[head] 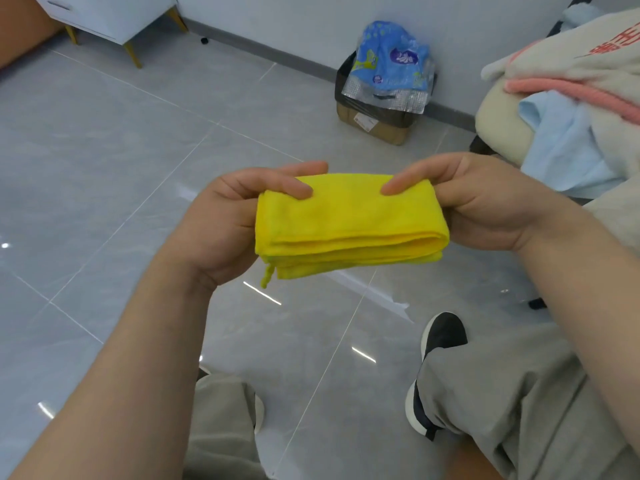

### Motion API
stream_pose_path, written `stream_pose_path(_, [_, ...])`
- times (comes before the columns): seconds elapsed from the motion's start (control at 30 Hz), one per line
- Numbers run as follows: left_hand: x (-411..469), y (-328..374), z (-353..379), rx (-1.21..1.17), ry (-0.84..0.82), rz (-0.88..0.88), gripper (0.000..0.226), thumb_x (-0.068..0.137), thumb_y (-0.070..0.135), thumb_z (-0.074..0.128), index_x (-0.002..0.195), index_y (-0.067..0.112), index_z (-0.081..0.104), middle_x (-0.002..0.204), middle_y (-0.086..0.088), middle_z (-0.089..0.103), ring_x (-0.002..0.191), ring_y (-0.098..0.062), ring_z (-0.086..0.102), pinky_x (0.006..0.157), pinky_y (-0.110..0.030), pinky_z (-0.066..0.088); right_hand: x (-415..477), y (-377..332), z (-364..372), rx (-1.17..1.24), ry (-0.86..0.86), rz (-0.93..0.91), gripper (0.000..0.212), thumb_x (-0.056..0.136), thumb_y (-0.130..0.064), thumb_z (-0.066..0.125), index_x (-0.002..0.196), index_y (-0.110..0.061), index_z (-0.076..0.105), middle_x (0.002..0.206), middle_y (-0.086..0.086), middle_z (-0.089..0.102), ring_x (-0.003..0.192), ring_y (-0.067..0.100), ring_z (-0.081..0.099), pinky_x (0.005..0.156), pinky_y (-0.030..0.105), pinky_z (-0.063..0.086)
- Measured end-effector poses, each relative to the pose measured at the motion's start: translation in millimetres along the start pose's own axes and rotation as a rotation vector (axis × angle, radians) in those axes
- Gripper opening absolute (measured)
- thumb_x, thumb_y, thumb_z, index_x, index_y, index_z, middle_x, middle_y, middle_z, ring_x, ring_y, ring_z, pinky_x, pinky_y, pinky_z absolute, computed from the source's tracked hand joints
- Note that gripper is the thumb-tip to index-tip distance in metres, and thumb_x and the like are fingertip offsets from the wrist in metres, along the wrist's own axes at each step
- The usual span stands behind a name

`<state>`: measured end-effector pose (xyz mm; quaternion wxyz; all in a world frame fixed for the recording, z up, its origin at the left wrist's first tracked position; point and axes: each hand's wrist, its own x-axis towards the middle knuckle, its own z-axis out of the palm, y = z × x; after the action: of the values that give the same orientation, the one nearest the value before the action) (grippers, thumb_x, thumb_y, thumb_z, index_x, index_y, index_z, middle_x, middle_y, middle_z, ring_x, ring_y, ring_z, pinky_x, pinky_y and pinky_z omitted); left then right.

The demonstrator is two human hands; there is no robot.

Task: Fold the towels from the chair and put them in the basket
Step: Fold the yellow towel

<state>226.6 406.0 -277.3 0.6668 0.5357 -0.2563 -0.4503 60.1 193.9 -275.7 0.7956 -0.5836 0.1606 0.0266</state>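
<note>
Grey glossy tile floor [138,150] fills most of the view, white wall at the back. White cabinet [114,15] w/ gold legs sits top left. Cardboard box [377,123] w/ black liner stands against the wall, blue plastic packaging [391,60] stuffed in the top.

Yellow towel [349,220] is mid-frame, held in the air above the floor, well apart from everything else. It's folded into a thick rectangle w/ several layers showing along the near edge. A small loop tag [267,275] hangs from the lower left corner.

Left hand [225,216] grips the towel's left end: thumb pressed on top, fingers curled underneath, palm against the side. Right hand [485,199] pinches the right end the same way, thumb on top near the far edge, other fingers tucked under and behind the fold. Both forearms are bare.

Chair [495,123] is at the right edge, only its cream cushion and a bit of dark frame in view. On it: a light blue towel [568,147] draped over the front, and a cream cloth w/ pink trim [581,64] piled above and partly over it. Red print on the cloth, can't read it.

Bottom of frame: grey trousers [512,403] and a black shoe [440,337] w/ white sole on the tile.
</note>
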Motion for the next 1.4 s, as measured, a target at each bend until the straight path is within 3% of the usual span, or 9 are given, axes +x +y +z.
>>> stream_pose_path(0.17, [4.4,-2.6,-4.6,0.028,0.027,-0.051,0.041,0.078,-0.014,0.050,0.070,0.013,0.080,0.120,-0.010,0.071,0.112,-0.032,0.067,0.082,-0.040,0.059,8.3,5.3,-4.3,0.093,0.074,0.050,0.047,0.092,0.010,0.043,0.074,-0.013,0.079,0.110,0.014,0.073,0.096,0.030,0.072,0.073,0.035,0.061])
stream_pose_path(0.5, [14.1,-20.7,-1.8,0.099,0.200,-0.320,0.041,0.088,0.007,0.038,0.081,-0.004,0.077,0.108,-0.022,0.072,0.108,-0.033,0.064,0.092,-0.039,0.055,14.6,15.9,-9.2,0.132,0.112,0.222,0.037,0.095,-0.018,0.032,0.086,-0.013,0.067,0.099,0.012,0.065,0.083,0.031,0.062,0.068,0.040,0.056])
stream_pose_path(0.63, [15.5,-36.0,12.7,0.229,0.270,-0.286,0.004,0.085,0.012,0.072,0.086,0.009,0.074,0.100,-0.009,0.072,0.098,-0.025,0.067,0.081,-0.032,0.058,14.3,25.5,2.0,-0.003,0.233,0.213,0.012,0.092,-0.028,0.062,0.083,-0.020,0.061,0.105,0.011,0.062,0.086,0.028,0.062,0.062,0.032,0.055])
stream_pose_path(0.8, [21.3,-35.0,25.7,-0.055,0.376,-0.272,0.044,0.081,-0.010,0.069,0.123,0.000,0.060,0.117,-0.018,0.068,0.098,-0.032,0.070,0.073,-0.038,0.062,20.0,40.5,5.7,0.219,0.354,0.142,0.060,0.072,-0.001,0.077,0.127,-0.013,0.056,0.117,0.014,0.068,0.096,0.033,0.070,0.073,0.041,0.061])
stream_pose_path(0.9, [22.2,-51.8,15.2,-0.070,0.355,-0.387,0.037,0.090,0.001,0.062,0.127,-0.006,0.059,0.117,-0.020,0.070,0.095,-0.028,0.072,0.077,-0.035,0.062,29.3,60.7,2.2,0.339,0.348,0.294,0.047,0.081,-0.011,0.072,0.127,-0.005,0.062,0.115,0.018,0.072,0.098,0.031,0.072,0.081,0.043,0.061])
stream_pose_path(1.07, [35.1,-97.0,-22.6,-0.111,0.459,-0.395,0.022,0.099,0.014,0.055,0.118,0.010,0.065,0.100,-0.005,0.077,0.086,-0.019,0.075,0.069,-0.032,0.062,84.9,99.9,4.9,-0.266,0.488,0.148,0.032,0.092,-0.034,0.067,0.116,-0.014,0.066,0.110,0.008,0.073,0.097,0.025,0.071,0.082,0.046,0.060])
stream_pose_path(1.2, [48.9,-130.3,-46.2,0.221,0.692,-0.419,0.013,0.101,0.028,0.055,0.103,0.019,0.064,0.103,-0.005,0.071,0.093,-0.024,0.069,0.075,-0.040,0.060,106.8,130.4,13.5,-0.365,0.465,0.238,0.032,0.100,-0.041,0.054,0.117,-0.014,0.055,0.094,0.012,0.069,0.061,0.028,0.070,0.039,0.029,0.047])
stream_pose_path(1.27, [46.6,-143.8,-54.5,0.461,0.728,-0.357,0.020,0.101,0.034,0.054,0.106,0.016,0.061,0.096,-0.008,0.064,0.080,-0.023,0.063,0.056,-0.035,0.054,110.0,137.3,14.3,-0.393,0.473,0.288,0.031,0.101,-0.043,0.052,0.111,-0.013,0.055,0.077,0.007,0.066,0.044,0.024,0.063,0.034,0.023,0.036])
stream_pose_path(1.4, [25.5,-159.0,-57.8,0.260,0.696,-0.460,0.022,0.098,0.031,0.061,0.109,0.012,0.062,0.079,-0.007,0.061,0.054,-0.019,0.057,0.037,-0.024,0.041,99.1,149.7,27.6,-0.303,0.553,0.515,0.040,0.098,-0.049,0.054,0.092,-0.010,0.057,0.059,0.004,0.053,0.034,0.017,0.051,0.033,0.020,0.030])
